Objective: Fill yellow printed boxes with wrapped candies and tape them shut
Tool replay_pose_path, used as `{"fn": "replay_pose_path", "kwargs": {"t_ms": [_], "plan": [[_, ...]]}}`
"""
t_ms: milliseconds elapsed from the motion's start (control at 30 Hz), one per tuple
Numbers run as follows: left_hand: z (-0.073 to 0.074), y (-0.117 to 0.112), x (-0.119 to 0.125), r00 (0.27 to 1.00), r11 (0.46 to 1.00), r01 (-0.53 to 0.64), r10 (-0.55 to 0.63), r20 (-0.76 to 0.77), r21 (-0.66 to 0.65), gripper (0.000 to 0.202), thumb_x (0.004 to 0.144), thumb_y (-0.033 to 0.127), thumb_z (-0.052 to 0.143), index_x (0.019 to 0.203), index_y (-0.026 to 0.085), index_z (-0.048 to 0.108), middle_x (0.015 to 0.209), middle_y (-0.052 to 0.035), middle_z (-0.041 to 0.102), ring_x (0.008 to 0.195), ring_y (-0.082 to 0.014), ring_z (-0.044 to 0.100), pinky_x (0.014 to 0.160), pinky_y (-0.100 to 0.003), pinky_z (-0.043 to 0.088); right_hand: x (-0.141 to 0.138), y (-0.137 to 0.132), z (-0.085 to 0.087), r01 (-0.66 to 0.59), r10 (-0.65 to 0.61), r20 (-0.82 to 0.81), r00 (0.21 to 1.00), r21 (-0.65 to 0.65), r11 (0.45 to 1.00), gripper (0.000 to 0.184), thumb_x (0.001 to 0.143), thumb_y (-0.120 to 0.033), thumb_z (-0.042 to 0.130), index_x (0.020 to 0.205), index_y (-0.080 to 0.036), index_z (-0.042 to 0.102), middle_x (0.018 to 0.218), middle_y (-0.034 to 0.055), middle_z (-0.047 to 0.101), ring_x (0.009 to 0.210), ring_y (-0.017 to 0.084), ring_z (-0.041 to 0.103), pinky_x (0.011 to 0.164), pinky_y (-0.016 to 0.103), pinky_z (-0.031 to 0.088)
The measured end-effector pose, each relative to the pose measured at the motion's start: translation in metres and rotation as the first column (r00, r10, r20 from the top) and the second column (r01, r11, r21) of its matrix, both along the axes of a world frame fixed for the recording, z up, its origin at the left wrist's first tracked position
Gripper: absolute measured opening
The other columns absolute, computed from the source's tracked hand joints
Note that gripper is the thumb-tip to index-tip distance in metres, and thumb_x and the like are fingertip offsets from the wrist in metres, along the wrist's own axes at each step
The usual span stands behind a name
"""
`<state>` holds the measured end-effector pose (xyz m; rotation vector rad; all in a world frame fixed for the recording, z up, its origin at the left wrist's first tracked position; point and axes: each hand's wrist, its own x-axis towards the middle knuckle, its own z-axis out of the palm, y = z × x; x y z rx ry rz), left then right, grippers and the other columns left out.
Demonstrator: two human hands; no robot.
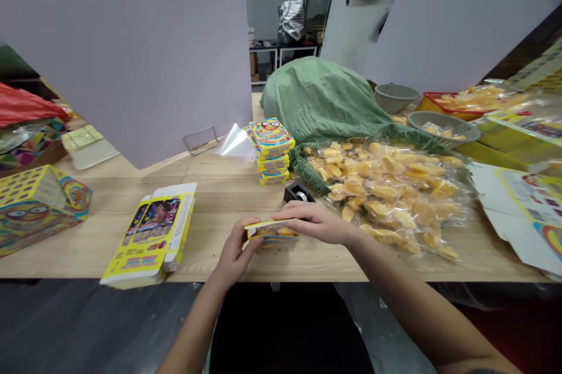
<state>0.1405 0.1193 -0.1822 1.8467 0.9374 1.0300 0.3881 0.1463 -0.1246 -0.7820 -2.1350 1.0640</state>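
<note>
A small yellow carton [273,239] is between my hands near the front edge of the table. Its near side is open, and orange-yellow pieces show inside. My left hand [236,252] grips its left end, the thumb low on the near side. Across its top and right end lie the fingers of my right hand [314,222], pressing on the lid. Just beyond the right hand sits a black tape dispenser [299,192]. Behind that stands a stack of closed yellow cartons [272,148] with a cartoon face on top.
Clear bags of orange-yellow pieces [390,187] spill from a green woven sack [322,99] at right. Flat unfolded cartons [147,236] lie at left, beside a larger yellow box [41,204]. Grey baskets [395,98] and an open white carton [509,210] stand at right.
</note>
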Motion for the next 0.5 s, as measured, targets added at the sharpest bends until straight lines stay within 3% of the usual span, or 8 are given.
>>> {"fn": "replay_pose_path", "kwargs": {"t_ms": [133, 300, 400, 500], "plan": [[-0.010, 0.008, -0.002, 1.000, 1.000, 0.021, -0.021, 0.005, -0.006, 0.038, 0.091, 0.023, 0.053, 0.128, 0.027, 0.044, 0.125, -0.0073, 0.055, 0.120, -0.0200, 0.052, 0.100, -0.037, 0.045, 0.001, 0.007, -0.011, -0.021, 0.021, 0.006, 1.000, 0.028, 0.999, 0.032, 0.095, -0.029, 0.049, 0.123, -0.020, 0.061, 0.109, 0.0091, 0.067, 0.100, 0.016, 0.062, 0.089, 0.030, 0.049], [-0.016, 0.019, -0.004, 0.997, 1.000, 0.008, -0.009, -0.074, -0.010, 0.030, 0.093, 0.027, 0.049, 0.123, 0.024, 0.049, 0.119, -0.0082, 0.058, 0.110, -0.0186, 0.056, 0.094, -0.035, 0.048, -0.005, 0.001, -0.025, 0.060, -0.111, 0.127, 0.986, 0.351, 0.935, 0.036, 0.095, -0.017, 0.039, 0.123, -0.020, 0.062, 0.112, 0.0105, 0.065, 0.102, 0.018, 0.060, 0.088, 0.033, 0.050], [-0.003, 0.025, -0.008, 0.991, 0.998, 0.069, -0.068, -0.115, 0.001, 0.027, 0.093, 0.027, 0.049, 0.120, 0.024, 0.050, 0.121, -0.0091, 0.058, 0.114, -0.0199, 0.055, 0.098, -0.038, 0.045, -0.002, -0.004, -0.023, 0.009, -0.121, 0.225, 0.967, 0.445, 0.896, 0.042, 0.092, -0.031, 0.049, 0.133, -0.018, 0.053, 0.127, 0.0142, 0.058, 0.114, 0.024, 0.055, 0.095, 0.041, 0.048], [0.025, 0.029, -0.011, 0.964, 0.989, 0.145, -0.144, -0.223, -0.012, 0.034, 0.093, 0.031, 0.049, 0.126, 0.024, 0.048, 0.139, -0.0113, 0.047, 0.128, -0.0242, 0.044, 0.107, -0.044, 0.036, -0.001, -0.006, -0.024, 0.044, -0.164, 0.235, 0.958, 0.445, 0.895, 0.046, 0.093, -0.041, 0.049, 0.132, -0.017, 0.054, 0.131, 0.0163, 0.056, 0.118, 0.026, 0.055, 0.098, 0.042, 0.047]]}}
